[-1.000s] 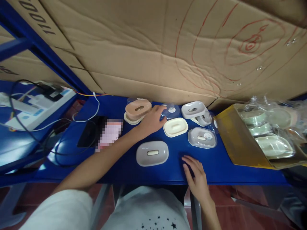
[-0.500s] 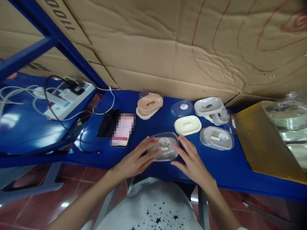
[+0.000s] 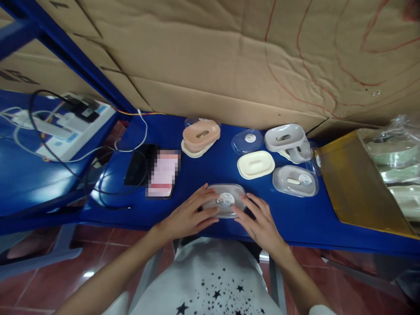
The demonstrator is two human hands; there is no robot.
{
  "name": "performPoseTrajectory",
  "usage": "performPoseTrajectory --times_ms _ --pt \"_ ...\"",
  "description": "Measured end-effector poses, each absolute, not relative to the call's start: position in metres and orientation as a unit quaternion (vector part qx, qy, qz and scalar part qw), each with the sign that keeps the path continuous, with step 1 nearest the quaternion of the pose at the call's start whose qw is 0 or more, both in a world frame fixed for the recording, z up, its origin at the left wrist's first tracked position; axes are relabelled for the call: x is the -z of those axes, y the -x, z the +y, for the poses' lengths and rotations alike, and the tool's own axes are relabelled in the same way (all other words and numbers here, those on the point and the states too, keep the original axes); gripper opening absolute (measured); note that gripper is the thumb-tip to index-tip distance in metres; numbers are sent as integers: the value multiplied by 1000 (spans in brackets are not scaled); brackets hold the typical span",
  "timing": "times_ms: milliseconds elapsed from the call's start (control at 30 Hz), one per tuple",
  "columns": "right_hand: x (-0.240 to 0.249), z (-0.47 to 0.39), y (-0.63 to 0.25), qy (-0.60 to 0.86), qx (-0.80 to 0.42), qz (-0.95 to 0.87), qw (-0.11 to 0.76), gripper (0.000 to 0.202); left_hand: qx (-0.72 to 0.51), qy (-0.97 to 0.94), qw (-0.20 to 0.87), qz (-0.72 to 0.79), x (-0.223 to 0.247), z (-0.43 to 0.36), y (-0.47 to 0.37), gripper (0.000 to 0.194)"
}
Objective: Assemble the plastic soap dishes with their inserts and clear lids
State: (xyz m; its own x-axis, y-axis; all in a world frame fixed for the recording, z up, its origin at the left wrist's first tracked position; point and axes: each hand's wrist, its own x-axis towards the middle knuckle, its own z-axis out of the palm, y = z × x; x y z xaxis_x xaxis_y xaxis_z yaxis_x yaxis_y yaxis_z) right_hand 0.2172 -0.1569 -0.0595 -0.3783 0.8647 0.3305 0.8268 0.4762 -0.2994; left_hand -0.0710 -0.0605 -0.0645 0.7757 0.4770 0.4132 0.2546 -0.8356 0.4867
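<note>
A lidded soap box (image 3: 225, 211), grey with a clear lid and a round white label, lies in front of me near the table's front edge. My left hand (image 3: 193, 212) grips its left end, fingers curved over the lid and thumb along the near side. From the right, my right hand (image 3: 257, 216) holds the other end, fingertips on the lid. Just beyond them is a cream oval tray (image 3: 256, 165). Right of that sits another lidded grey soap box (image 3: 295, 180).
Farther back are a peach soap dish (image 3: 201, 135), a clear lid (image 3: 246, 141) and a grey soap dish (image 3: 285, 136). Phones (image 3: 162, 173) and cables lie left, near a power strip (image 3: 70, 133). An opened carton (image 3: 348, 183) with wrapped green dishes stands right. Cardboard (image 3: 203, 57) walls the back.
The view has shifted slightly. Both hands stay on the soap box. My right fingers have moved a little over the lid, and the pale bar below the label no longer shows.
</note>
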Motion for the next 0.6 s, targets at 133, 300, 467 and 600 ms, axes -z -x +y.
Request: performPoseTrajectory --times_ms 133,300,467,600 --pt "60 -156 -216 498 -32 -832 242 50 -269 -922 198 198 67 -60 71 40" --pt "65 -156 -216 480 -21 -836 266 54 -248 -938 142 196 65 -60 71 70" --pt "60 -151 -217 475 -31 -840 262 44 -196 -942 153 224 60 -61 69 83" --pt "50 -134 -220 468 -35 -848 247 37 -179 -931 177 263 57 -57 63 79"
